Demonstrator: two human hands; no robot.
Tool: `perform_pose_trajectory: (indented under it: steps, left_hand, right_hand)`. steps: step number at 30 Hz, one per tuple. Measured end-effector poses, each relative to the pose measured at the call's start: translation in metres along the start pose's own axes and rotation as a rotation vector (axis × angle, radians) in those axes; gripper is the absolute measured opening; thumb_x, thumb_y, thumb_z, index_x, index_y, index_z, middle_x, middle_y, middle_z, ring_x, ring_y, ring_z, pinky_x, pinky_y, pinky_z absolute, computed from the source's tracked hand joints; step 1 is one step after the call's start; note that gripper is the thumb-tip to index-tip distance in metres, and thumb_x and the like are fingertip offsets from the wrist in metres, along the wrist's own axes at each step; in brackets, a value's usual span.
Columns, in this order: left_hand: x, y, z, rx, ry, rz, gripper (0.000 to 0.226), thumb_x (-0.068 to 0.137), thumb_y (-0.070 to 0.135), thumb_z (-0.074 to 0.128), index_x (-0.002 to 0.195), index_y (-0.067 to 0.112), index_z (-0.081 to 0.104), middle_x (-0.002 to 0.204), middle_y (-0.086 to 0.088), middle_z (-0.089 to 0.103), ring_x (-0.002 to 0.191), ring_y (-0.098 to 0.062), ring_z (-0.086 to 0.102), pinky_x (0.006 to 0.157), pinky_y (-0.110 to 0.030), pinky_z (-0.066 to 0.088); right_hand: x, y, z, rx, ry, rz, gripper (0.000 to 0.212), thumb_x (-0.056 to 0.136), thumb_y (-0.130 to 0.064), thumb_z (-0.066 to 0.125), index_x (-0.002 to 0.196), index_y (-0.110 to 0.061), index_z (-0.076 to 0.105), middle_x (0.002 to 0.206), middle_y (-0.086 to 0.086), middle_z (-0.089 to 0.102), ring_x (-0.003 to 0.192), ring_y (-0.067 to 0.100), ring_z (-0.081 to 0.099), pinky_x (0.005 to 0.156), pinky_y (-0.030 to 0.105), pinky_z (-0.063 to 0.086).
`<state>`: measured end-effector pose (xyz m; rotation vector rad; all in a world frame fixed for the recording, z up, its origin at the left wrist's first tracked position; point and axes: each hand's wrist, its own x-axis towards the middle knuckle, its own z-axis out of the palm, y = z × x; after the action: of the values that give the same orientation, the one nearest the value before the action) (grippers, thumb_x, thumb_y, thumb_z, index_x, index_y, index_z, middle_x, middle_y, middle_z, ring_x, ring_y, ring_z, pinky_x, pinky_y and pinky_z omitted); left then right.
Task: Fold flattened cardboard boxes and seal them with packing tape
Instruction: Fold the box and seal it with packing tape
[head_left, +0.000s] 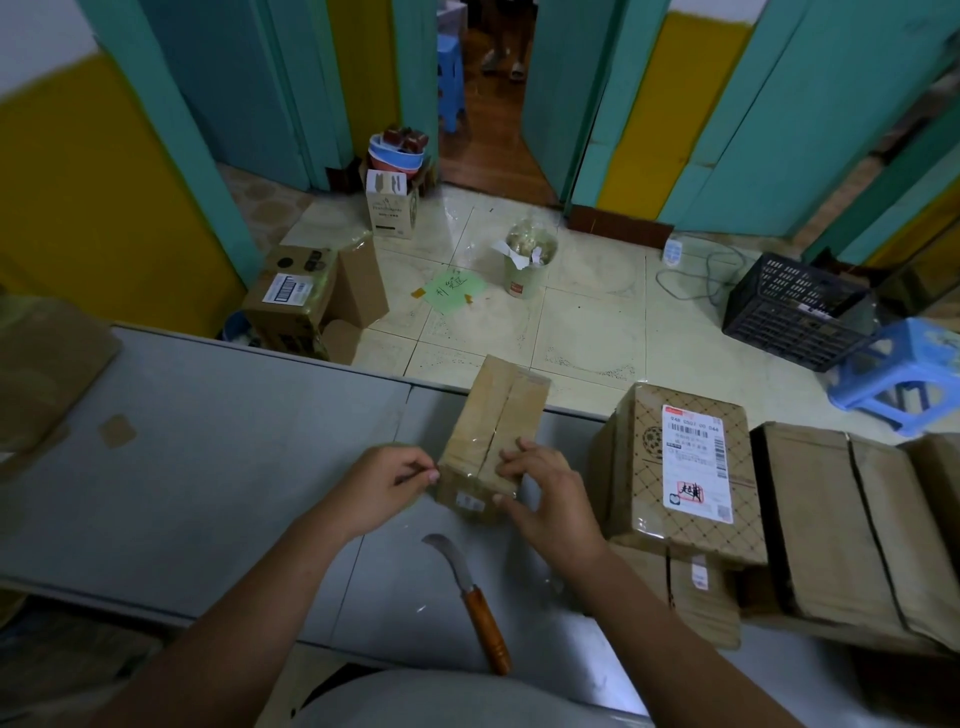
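Note:
A small brown cardboard box lies on the grey table, its two top flaps meeting in a centre seam under clear tape. My left hand is at the box's near left corner, thumb and forefinger pinching a bit of clear tape there. My right hand grips the near right end, fingers on top over the seam and thumb on the front face by a small label.
A curved knife with a wooden handle lies on the table near me. Stacked boxes, one with a shipping label, and flattened cardboard fill the right. Flat cardboard lies at far left. Floor beyond holds boxes, a bucket, a black crate, a blue stool.

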<state>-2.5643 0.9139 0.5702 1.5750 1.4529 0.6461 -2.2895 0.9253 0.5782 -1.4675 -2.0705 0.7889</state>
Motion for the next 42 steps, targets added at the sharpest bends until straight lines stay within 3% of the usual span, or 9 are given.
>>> perform_pose_trajectory:
  steps: [2,6,9,15,21,31,34,39,42]
  left_hand:
    - [0.002,0.003,-0.006,0.007,-0.053,-0.026,0.009,0.101,0.017,0.070,0.099,0.023,0.077,0.094,0.013,0.079,0.094,-0.003,0.075,0.085,-0.026,0.058]
    - [0.015,0.009,-0.023,0.099,-0.135,-0.033,0.006,0.098,0.022,0.075,0.098,0.025,0.080,0.091,0.012,0.078,0.090,-0.004,0.073,0.090,-0.032,0.059]
    - [0.025,0.018,-0.031,0.177,-0.183,-0.024,0.006,0.094,0.025,0.079,0.098,0.027,0.083,0.090,0.014,0.078,0.088,-0.001,0.072,0.089,-0.029,0.057]
    - [0.035,0.025,-0.036,0.157,-0.232,-0.043,0.009,0.089,0.025,0.084,0.097,0.022,0.085,0.089,0.011,0.080,0.087,-0.006,0.075,0.091,-0.034,0.060]
    - [0.029,0.020,-0.027,0.066,-0.086,-0.070,0.016,0.079,0.021,0.092,0.091,0.016,0.084,0.082,0.008,0.080,0.080,-0.007,0.076,0.083,-0.028,0.061]
    - [0.014,0.026,-0.007,0.027,-0.038,-0.120,0.017,0.093,0.013,0.079,0.109,0.017,0.083,0.096,0.010,0.081,0.092,-0.002,0.076,0.097,-0.030,0.060]
    - [0.007,0.034,0.007,-0.025,0.062,-0.171,0.016,0.095,0.024,0.079,0.109,0.018,0.082,0.090,0.016,0.078,0.088,0.001,0.075,0.090,-0.027,0.061]
    - [0.003,0.033,0.028,-0.101,0.294,-0.211,0.012,0.086,0.034,0.087,0.087,0.022,0.085,0.071,0.010,0.077,0.068,-0.007,0.075,0.066,-0.025,0.057]
    - [0.007,0.030,0.024,-0.266,0.272,-0.331,0.020,0.081,0.032,0.091,0.089,0.014,0.085,0.074,0.002,0.079,0.071,-0.013,0.075,0.070,-0.031,0.060]
  right_hand:
    - [-0.003,-0.004,0.001,-0.007,0.007,-0.002,0.035,0.086,-0.028,0.082,0.116,-0.037,0.069,0.136,-0.019,0.062,0.145,-0.001,0.037,0.116,0.049,0.041]
    - [-0.004,-0.005,0.001,-0.002,-0.009,-0.036,0.032,0.088,-0.024,0.080,0.118,-0.030,0.071,0.136,-0.014,0.063,0.144,0.000,0.037,0.119,0.043,0.040]
    - [-0.003,-0.003,-0.001,0.011,-0.020,-0.047,0.029,0.088,-0.024,0.080,0.115,-0.030,0.071,0.136,-0.013,0.063,0.144,-0.003,0.036,0.119,0.037,0.040]
    - [-0.002,0.002,-0.001,0.051,-0.014,-0.070,0.029,0.086,-0.022,0.082,0.112,-0.029,0.071,0.133,-0.012,0.065,0.145,-0.001,0.039,0.118,0.038,0.042]
    - [-0.006,0.004,-0.002,0.073,-0.004,-0.070,0.028,0.086,-0.023,0.082,0.111,-0.028,0.071,0.133,-0.010,0.065,0.145,0.003,0.040,0.117,0.040,0.043]
    - [-0.006,0.001,0.000,0.081,-0.006,-0.065,0.028,0.087,-0.021,0.082,0.113,-0.024,0.072,0.136,-0.008,0.064,0.146,0.003,0.037,0.118,0.033,0.039]
    - [-0.006,-0.001,0.001,0.076,0.000,-0.072,0.028,0.087,-0.020,0.081,0.113,-0.022,0.071,0.136,-0.006,0.064,0.146,0.003,0.036,0.118,0.030,0.035]
    - [-0.007,-0.005,0.004,0.084,0.000,-0.070,0.028,0.088,-0.016,0.080,0.113,-0.021,0.071,0.138,-0.003,0.063,0.148,0.006,0.036,0.119,0.030,0.034]
    - [-0.007,-0.005,0.004,0.077,-0.013,-0.072,0.030,0.088,-0.016,0.080,0.115,-0.020,0.070,0.140,-0.003,0.062,0.148,0.005,0.035,0.120,0.029,0.033]
